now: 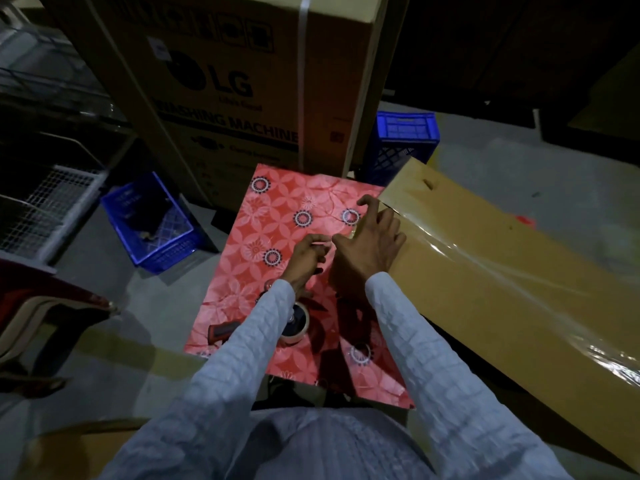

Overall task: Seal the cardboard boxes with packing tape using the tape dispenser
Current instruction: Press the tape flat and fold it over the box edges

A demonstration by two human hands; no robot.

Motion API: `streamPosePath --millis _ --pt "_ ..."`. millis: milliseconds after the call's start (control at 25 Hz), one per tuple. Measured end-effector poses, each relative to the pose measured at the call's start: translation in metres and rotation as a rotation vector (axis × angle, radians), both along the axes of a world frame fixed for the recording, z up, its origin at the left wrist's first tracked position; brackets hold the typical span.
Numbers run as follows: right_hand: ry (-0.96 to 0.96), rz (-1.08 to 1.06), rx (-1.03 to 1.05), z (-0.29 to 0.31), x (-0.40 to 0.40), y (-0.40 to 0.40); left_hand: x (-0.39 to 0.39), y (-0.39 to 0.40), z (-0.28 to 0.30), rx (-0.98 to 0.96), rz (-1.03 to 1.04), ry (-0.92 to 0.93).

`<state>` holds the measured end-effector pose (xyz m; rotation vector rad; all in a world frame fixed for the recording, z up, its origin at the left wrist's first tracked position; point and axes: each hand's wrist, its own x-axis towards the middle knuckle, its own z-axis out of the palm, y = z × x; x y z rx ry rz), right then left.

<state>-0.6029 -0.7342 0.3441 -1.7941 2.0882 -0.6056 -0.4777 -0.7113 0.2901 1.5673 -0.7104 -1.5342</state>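
Right now I see the long flat brown cardboard box [485, 271] lying across the right edge of the red floral-patterned table surface [277, 216], its long axis running from the far middle of the surface toward my near right, with a strip of clear glossy packing tape [485, 265] along its top. My right hand [367, 247] rests at the box's near-left end, fingers spread over the tape's end. My left hand [308, 254] sits just beside it, fingertips pinched together, apparently on the tape's loose end, though I cannot tell for sure. The red-handled tape dispenser [294, 323] lies near the surface's near-left edge, under my left forearm, so the left hand is nearer to it.
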Motion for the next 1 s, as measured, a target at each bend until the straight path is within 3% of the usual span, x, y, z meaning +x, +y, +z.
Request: streamPosePath --millis 120,240,360,600,760,880,1000 --pt "0.059 -0.027 0.002 -0.003 0.007 0.003 0.009 0.013 -0.006 -0.224 -0.018 0.074" --pt "0.016 -0.016 0.002 -0.001 -0.002 -0.003 0.012 0.021 -0.014 -0.428 -0.117 -0.035" --pt "0.005 0.097 0.005 -0.005 -0.019 -0.004 0.016 0.012 -0.017 -0.465 -0.078 -0.095" --pt "-0.052 0.207 -0.101 -0.013 -0.031 0.005 0.027 0.000 -0.028 -0.496 -0.146 0.047" --pt "-0.059 0.175 -0.109 -0.013 -0.031 0.004 0.020 -0.004 -0.035 -0.364 -0.110 0.205" --pt "-0.065 0.179 -0.084 -0.013 -0.031 0.002 0.004 -0.007 -0.022 -0.086 0.019 0.434" --pt "-0.045 0.181 -0.064 -0.012 -0.030 0.002 0.002 -0.029 -0.006 0.129 -0.044 0.441"
